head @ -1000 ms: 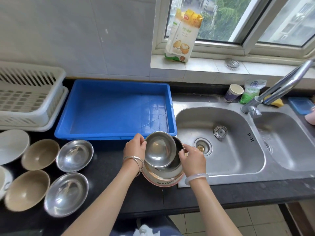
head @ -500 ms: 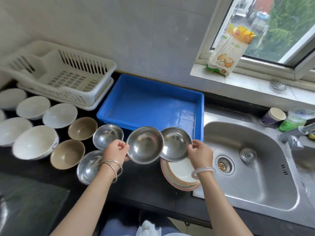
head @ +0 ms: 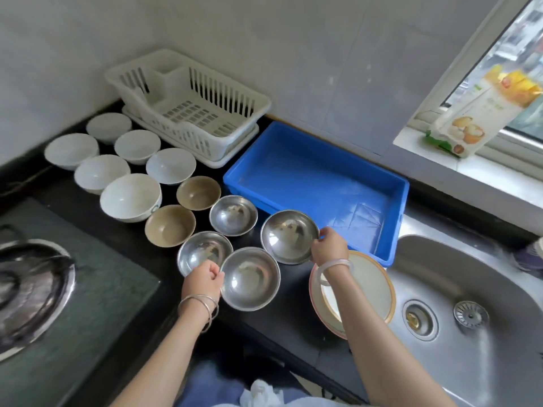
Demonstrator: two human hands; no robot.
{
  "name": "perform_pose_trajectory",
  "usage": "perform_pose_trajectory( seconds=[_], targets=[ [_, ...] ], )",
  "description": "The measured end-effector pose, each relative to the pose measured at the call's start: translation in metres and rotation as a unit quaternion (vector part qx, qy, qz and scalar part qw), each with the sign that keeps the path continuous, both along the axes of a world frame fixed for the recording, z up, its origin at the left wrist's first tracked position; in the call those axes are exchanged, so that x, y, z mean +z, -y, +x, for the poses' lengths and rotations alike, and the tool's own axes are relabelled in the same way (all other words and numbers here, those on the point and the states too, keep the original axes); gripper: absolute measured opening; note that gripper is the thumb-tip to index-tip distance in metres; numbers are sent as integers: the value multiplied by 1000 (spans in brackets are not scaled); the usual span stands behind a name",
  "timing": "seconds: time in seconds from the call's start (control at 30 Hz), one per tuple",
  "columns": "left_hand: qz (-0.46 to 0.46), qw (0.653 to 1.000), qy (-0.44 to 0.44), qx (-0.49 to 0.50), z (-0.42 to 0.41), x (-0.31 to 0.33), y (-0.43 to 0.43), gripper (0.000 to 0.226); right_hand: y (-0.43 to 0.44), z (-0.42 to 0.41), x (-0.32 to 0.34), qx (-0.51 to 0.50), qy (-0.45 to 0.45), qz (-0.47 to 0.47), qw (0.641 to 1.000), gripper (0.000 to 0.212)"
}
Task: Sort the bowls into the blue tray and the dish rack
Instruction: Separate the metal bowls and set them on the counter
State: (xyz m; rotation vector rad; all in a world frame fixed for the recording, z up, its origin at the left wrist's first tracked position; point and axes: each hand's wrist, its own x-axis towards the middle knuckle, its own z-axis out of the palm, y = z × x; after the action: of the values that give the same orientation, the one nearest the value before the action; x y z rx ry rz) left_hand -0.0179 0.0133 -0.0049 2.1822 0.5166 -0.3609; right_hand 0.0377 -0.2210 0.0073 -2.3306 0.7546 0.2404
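My left hand (head: 203, 279) grips the rim of a steel bowl (head: 249, 279) low over the black counter. My right hand (head: 329, 246) holds a second steel bowl (head: 289, 236) by its right rim, just in front of the blue tray (head: 317, 183). Two more steel bowls (head: 233, 215) (head: 202, 254) sit on the counter to the left. Beside them are two brown bowls (head: 198, 193) (head: 169, 226) and several white bowls (head: 130, 196). The white dish rack (head: 191, 104) stands at the back, with nothing in it.
A large pink-rimmed basin (head: 367, 289) rests at the sink's edge under my right wrist. The steel sink (head: 470, 304) lies to the right, a gas stove (head: 35, 286) to the left. A food packet (head: 482, 113) leans on the windowsill.
The view swung left and both hands carried their steel bowls left and down, from above the basin to the counter beside the other steel bowls.
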Motion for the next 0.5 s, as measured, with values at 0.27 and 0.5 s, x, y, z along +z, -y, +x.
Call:
perform_pose_trajectory(
  seconds=[0.27, 0.5],
  targets=[
    [84, 996, 16, -38, -6, -10, -2, 9, -7, 16, -15, 45, -100, -45, 993, 23],
    [94, 994, 18, -58, -3, -16, 4, 12, -20, 24, -21, 58, -153, -33, 986, 18]
  ],
)
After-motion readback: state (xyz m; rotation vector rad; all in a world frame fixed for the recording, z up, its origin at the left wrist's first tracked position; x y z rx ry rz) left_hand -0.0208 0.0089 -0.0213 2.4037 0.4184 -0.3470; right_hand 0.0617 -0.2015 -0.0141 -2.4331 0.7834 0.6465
